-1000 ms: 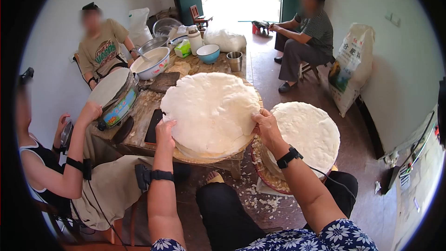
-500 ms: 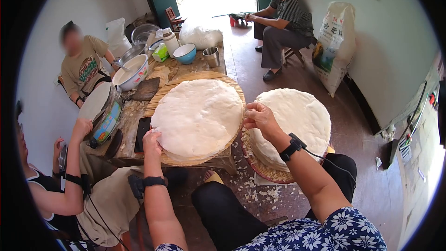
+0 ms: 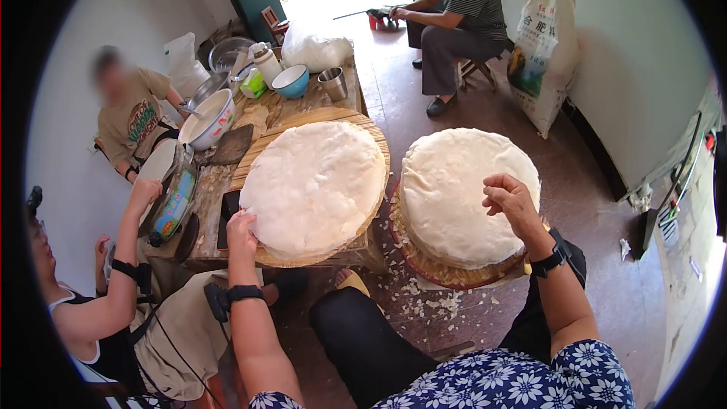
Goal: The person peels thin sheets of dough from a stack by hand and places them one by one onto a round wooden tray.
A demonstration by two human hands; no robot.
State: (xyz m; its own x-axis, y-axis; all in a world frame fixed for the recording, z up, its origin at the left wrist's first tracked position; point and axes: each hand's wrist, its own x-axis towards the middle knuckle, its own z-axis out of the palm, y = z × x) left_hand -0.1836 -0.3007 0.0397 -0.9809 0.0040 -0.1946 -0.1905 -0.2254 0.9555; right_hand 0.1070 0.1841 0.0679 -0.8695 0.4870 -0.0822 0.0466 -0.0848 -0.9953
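A tall round stack of thin pale flatbreads (image 3: 314, 189) lies on a straw mat at the table's near edge. At its lower left rim, my left hand (image 3: 242, 233) has its fingers closed on the edge of the flatbread. A second round stack of flatbreads (image 3: 462, 189) sits lower, to the right, on a red-rimmed woven tray (image 3: 424, 269). Over the right part of that stack is my right hand (image 3: 511, 203), fingers curled in a pinch. Whether something small is between those fingertips I cannot make out.
A dark phone (image 3: 227, 216) lies left of the first stack. Behind are a blue bowl (image 3: 291, 82), metal cup (image 3: 332, 83) and batter basin (image 3: 208, 121). On the left, a co-worker's hand (image 3: 146, 192) is at a round griddle (image 3: 173, 201). Pale crumbs (image 3: 432, 304) litter the floor.
My right hand has moved right, from the gap between the stacks to above the right stack. My left hand stays at the left stack's rim. The view has shifted slightly.
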